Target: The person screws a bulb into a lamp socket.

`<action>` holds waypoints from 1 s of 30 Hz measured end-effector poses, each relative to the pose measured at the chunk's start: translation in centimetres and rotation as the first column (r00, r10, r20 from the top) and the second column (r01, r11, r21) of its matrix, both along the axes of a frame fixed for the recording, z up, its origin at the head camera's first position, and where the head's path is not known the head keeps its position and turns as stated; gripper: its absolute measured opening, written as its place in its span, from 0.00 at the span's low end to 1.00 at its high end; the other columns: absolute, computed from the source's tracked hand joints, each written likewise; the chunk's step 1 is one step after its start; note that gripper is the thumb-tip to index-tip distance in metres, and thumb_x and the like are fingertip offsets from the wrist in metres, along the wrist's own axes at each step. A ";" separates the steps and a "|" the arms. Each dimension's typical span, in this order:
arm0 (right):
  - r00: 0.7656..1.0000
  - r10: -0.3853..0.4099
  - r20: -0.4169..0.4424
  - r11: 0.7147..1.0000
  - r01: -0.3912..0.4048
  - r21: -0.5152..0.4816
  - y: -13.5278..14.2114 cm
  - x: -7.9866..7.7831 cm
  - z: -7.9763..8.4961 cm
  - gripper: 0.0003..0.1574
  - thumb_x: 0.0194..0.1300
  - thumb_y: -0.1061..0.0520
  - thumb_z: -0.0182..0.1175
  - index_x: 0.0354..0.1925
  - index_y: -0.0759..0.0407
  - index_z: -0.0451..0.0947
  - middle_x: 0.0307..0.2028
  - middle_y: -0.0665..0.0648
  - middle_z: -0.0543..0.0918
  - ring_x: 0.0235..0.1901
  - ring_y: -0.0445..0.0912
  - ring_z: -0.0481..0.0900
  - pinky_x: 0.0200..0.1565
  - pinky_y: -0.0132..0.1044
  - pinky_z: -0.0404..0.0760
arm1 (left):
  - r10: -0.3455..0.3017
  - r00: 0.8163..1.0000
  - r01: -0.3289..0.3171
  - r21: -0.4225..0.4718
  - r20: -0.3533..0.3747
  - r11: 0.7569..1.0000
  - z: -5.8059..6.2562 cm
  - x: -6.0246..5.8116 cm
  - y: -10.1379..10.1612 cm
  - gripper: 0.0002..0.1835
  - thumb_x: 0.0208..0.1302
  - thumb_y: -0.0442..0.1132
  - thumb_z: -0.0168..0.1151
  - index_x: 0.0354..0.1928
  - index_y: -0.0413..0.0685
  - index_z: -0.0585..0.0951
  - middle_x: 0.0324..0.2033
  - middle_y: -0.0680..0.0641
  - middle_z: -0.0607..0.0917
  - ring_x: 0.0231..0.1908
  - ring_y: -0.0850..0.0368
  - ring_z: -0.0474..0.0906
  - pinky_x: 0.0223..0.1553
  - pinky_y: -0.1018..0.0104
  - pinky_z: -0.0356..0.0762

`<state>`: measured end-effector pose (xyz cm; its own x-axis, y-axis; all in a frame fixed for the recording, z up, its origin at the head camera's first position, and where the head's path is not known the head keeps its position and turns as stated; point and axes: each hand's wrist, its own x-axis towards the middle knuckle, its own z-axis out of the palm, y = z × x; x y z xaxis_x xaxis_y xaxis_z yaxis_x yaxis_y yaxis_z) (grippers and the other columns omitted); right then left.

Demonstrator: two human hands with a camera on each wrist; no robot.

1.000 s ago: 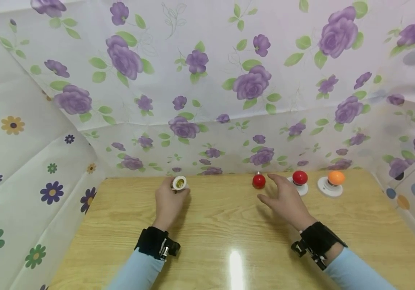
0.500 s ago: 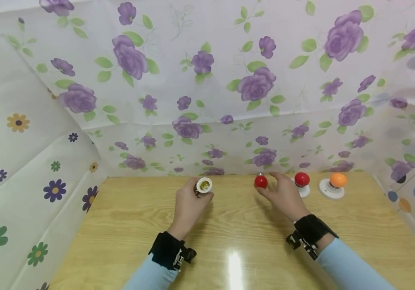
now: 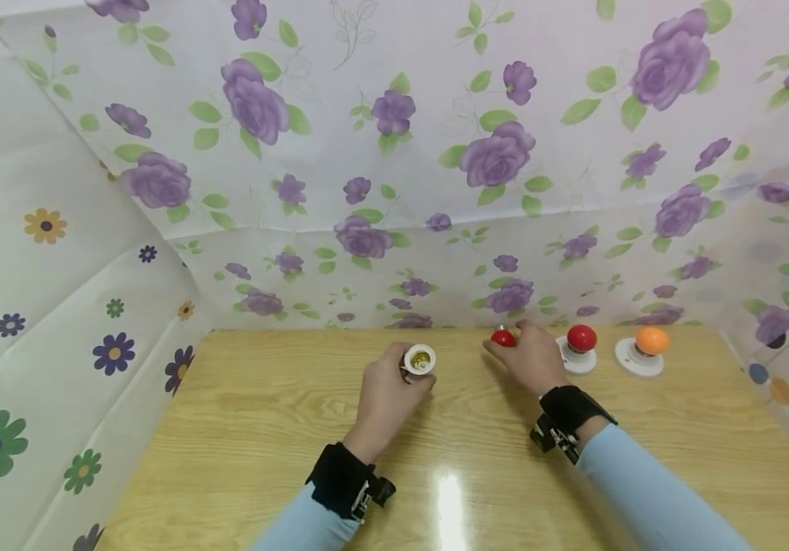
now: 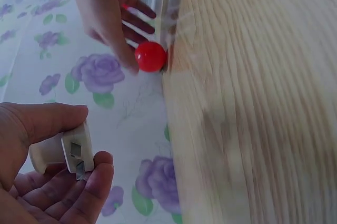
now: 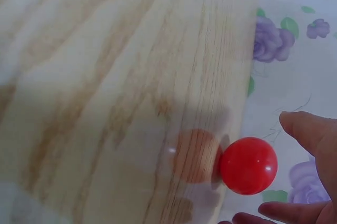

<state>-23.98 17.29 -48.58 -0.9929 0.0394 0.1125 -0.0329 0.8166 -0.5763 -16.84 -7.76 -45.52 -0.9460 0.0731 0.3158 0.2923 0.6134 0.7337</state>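
Observation:
My left hand [image 3: 383,394] pinches a white lamp holder [image 3: 419,348] between thumb and fingers, its open end facing up with brassy metal inside. In the left wrist view, small metal contacts show on the underside of the lamp holder [image 4: 48,153]. Near the table's back edge lies a red light bulb [image 3: 502,338], its metal base toward the cloth. My right hand [image 3: 535,360] reaches around this bulb from the right. The right wrist view shows thumb and fingers spread on either side of the red bulb [image 5: 248,165], with a gap around it.
Right of my right hand, another red bulb [image 3: 581,337] stands upright in a white round base [image 3: 587,363]. Beside it an orange bulb [image 3: 652,340] sits in a similar base [image 3: 638,363]. A flowered cloth [image 3: 366,153] rises behind the wooden table [image 3: 284,428].
My left hand has carried the lamp holder rightward across the table toward the middle. My right hand has moved in, thumb and fingers now either side of the red bulb.

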 end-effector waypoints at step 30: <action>0.987 0.159 -0.029 0.982 -0.162 -0.101 0.8 2.0 2.2 0.31 0.56 0.49 0.64 0.54 0.62 0.72 0.41 0.57 0.79 0.35 0.46 0.77 0.33 0.35 0.77 | -0.027 0.999 0.026 -0.044 -0.024 0.999 -0.2 0.7 1.0 0.24 0.50 0.42 0.71 0.50 0.49 0.75 0.40 0.51 0.82 0.38 0.64 0.78 0.36 0.71 0.75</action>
